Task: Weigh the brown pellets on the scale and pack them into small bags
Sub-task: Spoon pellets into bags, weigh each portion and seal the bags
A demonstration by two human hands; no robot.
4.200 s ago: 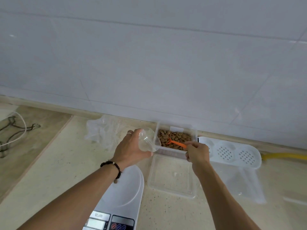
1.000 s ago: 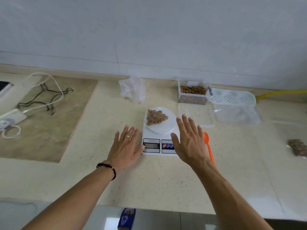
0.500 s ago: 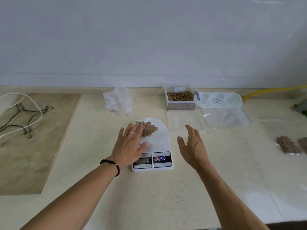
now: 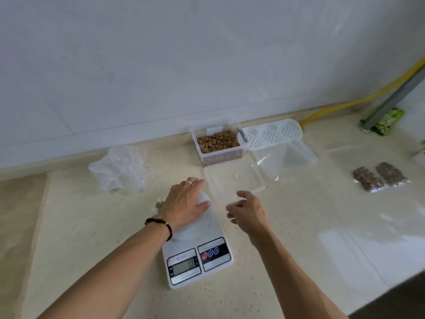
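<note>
A white digital scale stands on the pale counter in front of me. My left hand lies palm down over its round plate, fingers curled over the small bag of pellets there. The pellets are hidden and only a sliver of clear film shows. My right hand hovers just right of the scale, fingers loosely curled and holding nothing. A bit of the orange spoon peeks out beneath it. The clear box of brown pellets stands at the wall.
The box's clear lid lies behind the scale, with flat clear bags and a white perforated tray to its right. Crumpled plastic sits at back left. Two filled bags lie far right. The counter edge runs at bottom right.
My left hand has moved from the scale's near side onto the plate and closed over the pellet bag. My right hand's fingers have curled loosely. My head has come closer and turned right.
</note>
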